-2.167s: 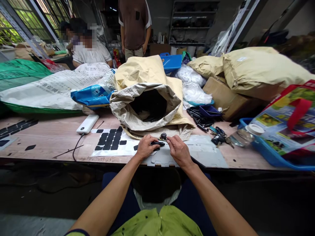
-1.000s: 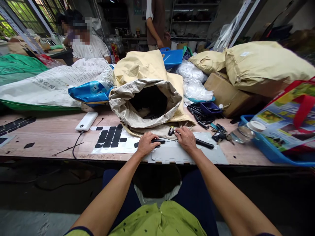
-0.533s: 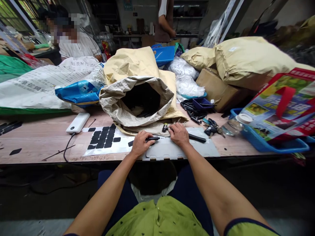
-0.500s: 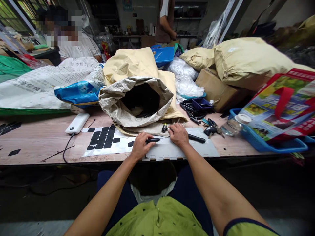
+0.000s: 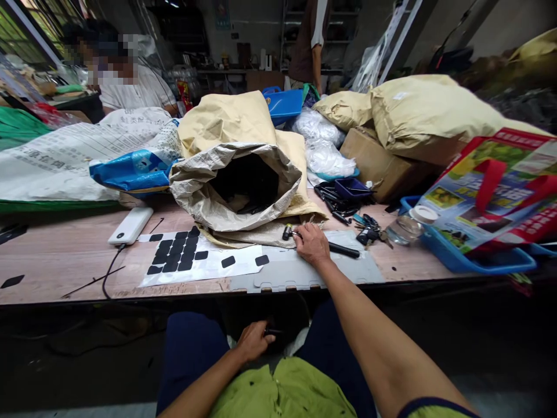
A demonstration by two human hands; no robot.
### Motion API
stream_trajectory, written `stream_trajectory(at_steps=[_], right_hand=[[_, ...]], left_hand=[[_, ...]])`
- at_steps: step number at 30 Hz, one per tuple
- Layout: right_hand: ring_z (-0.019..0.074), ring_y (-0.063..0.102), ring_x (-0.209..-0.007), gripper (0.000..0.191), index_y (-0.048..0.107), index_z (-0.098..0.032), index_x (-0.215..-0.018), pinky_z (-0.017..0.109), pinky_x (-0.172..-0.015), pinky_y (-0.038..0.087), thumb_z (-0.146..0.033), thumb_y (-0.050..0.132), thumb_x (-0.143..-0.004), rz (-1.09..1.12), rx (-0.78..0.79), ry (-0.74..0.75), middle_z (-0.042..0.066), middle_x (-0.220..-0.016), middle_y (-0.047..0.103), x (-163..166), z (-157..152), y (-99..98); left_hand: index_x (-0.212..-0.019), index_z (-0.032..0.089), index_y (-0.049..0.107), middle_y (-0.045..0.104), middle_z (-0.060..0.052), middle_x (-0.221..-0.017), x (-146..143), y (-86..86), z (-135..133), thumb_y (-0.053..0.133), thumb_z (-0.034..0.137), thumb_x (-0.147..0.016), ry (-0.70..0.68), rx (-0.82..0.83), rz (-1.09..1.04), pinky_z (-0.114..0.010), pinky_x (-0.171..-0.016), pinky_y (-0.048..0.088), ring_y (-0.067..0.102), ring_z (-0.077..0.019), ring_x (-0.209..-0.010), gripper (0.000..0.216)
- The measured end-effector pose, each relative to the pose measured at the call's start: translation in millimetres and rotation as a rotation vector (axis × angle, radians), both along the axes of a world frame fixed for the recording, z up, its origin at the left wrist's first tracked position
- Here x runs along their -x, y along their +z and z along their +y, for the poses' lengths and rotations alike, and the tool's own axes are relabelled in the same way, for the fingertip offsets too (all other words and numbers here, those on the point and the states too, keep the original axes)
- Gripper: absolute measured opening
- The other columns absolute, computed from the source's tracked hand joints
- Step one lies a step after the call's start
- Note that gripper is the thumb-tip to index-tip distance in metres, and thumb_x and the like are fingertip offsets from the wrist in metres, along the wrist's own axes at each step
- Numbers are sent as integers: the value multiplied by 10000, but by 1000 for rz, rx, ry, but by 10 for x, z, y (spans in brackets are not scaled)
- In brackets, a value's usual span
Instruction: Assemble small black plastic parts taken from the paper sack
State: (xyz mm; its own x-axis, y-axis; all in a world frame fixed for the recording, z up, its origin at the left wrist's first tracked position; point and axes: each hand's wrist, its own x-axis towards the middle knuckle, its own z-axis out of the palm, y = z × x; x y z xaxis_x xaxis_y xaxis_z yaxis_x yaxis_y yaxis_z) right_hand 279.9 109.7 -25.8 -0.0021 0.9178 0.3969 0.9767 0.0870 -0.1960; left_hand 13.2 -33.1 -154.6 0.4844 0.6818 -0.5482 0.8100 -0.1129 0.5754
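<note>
My right hand (image 5: 312, 244) rests on the grey sheet (image 5: 278, 280) at the table's front edge, its fingers closed round a small hammer (image 5: 343, 249). The hammer's head shows left of the hand and its black handle sticks out to the right. Below the table edge, over my lap, my left hand (image 5: 253, 341) is closed on a slim black pen-like piece (image 5: 273, 331), partly lost against the dark. Beneath it, a dark opening with a pale rim lies between my knees. Just behind the right hand lies an open sack (image 5: 195, 197) with dark contents.
Black rounded patches (image 5: 174, 253) lie on white paper. A white power bank (image 5: 130, 225) with a cable is at left. Keys (image 5: 369, 231), a water jar (image 5: 404, 230) and a blue basket (image 5: 478, 261) stand at right. Two people are behind the table.
My left hand has dropped from the tabletop to over my lap with the black piece. My right hand stays on the hammer. The standing person behind has shifted right.
</note>
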Motion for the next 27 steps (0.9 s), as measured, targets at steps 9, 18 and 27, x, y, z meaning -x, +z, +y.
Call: stream_trajectory(at_steps=[9,18,27], right_hand=[[236,455,-964,152,671,-221,-1021,343,-877,344,-291,575,-925,2,-7,-6,79,-1007,598,12,-16,24],[237,453,-970,153,667,-212,-1016,344,-868,343,-297,575,-928,-8,-5,5,86,-1021,594,2,-12,19],[236,459,-974,135,661,-218,-1002,347,-877,352,-285,571,-928,10,-14,5,80,-1009,596,7,-21,31]], left_hand=[[-1216,260,707,750,-68,-1149,-117,711,280,639,377,-874,-277,26,-211,-350,-893,524,699,-266,-1039,368],[-1123,185,746,758,-66,-951,-130,2147,2053,614,459,-910,168,-390,-631,-329,-820,549,686,-211,-883,371],[-1045,223,750,752,-74,-984,-65,1674,3077,729,327,-787,402,-731,-27,-350,-839,509,670,-268,-942,278]])
